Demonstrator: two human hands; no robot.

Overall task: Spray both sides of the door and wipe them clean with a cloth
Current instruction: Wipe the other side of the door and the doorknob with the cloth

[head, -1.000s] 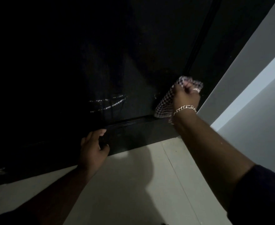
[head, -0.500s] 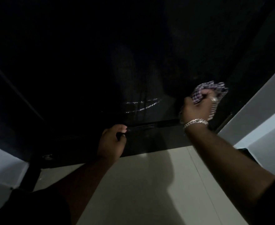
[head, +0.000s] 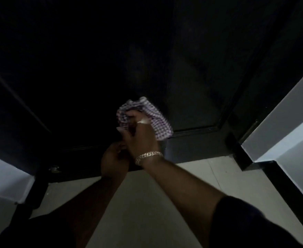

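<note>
We're crouched low at the door [head: 192, 68], dark w/ a recessed panel; its bottom rail sits just above the pale tile floor [head: 165, 203].

Our right hand [head: 140, 135] grips a checked cloth [head: 158, 120], bunched up, fingers curled round it, & presses it vs. the door's lower panel, approx. mid-width, right above the moulding where panel meets rail. Cloth is purple/white check; part of it hangs out to the right of the hand, touching the moulding. A ring [head: 143, 121] shows on one finger, a chain bracelet [head: 148, 156] on the wrist.

Our left hand [head: 114, 160] is lower, on the bottom rail, just beside & partly under the right wrist. Its fingers are hidden behind the right hand & lost in the dark, so we can't tell if it grips the rail or just rests flat there.

Both forearms reach fwd from the bottom of the view; a dark sleeve [head: 254, 224] covers the right upper arm.

Light walls [head: 281, 131] flank the door both sides, w/ a dark skirting [head: 290, 190] along the right one. A small metal fitting [head: 54, 169] sits low near the door's left corner; too dim to say what it is.
</note>
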